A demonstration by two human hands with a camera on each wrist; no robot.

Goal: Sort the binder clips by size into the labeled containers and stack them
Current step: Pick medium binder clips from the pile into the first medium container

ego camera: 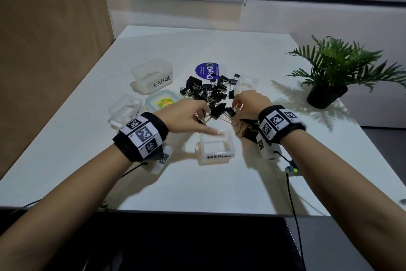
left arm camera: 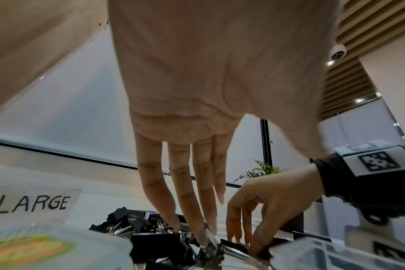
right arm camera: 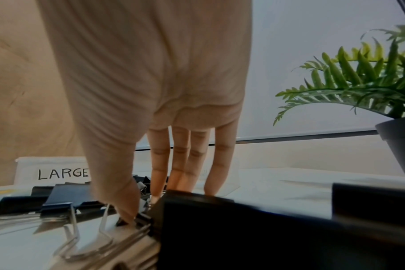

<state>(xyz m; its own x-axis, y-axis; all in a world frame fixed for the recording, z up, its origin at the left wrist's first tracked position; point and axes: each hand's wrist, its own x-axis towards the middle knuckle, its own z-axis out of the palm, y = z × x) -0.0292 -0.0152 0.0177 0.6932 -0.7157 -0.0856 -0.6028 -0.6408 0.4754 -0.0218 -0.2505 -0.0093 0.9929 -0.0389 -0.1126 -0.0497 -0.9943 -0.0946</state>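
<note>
A heap of black binder clips [ego camera: 208, 90] of mixed sizes lies mid-table. Clear tubs around it read LARGE [ego camera: 153, 77], Small [ego camera: 126, 110] and MEDIUM [ego camera: 216, 146]. My left hand [ego camera: 206, 120] reaches over the MEDIUM tub with straight fingers. In the left wrist view its fingertips [left arm camera: 204, 239] touch the wire handles of a clip at the heap's near edge. My right hand [ego camera: 236, 106] curls down at the heap's right side and pinches a small black clip [ego camera: 230, 111], on which the thumb [right arm camera: 127, 210] presses. More large clips [ego camera: 248, 132] lie under the right wrist.
A lid with a green and yellow sticker [ego camera: 163, 100] lies between the LARGE and Small tubs. A purple ClayGo disc [ego camera: 207, 71] and another clear tub [ego camera: 247, 82] sit behind the heap. A potted plant [ego camera: 329, 77] stands at the right. A wooden panel closes the left side.
</note>
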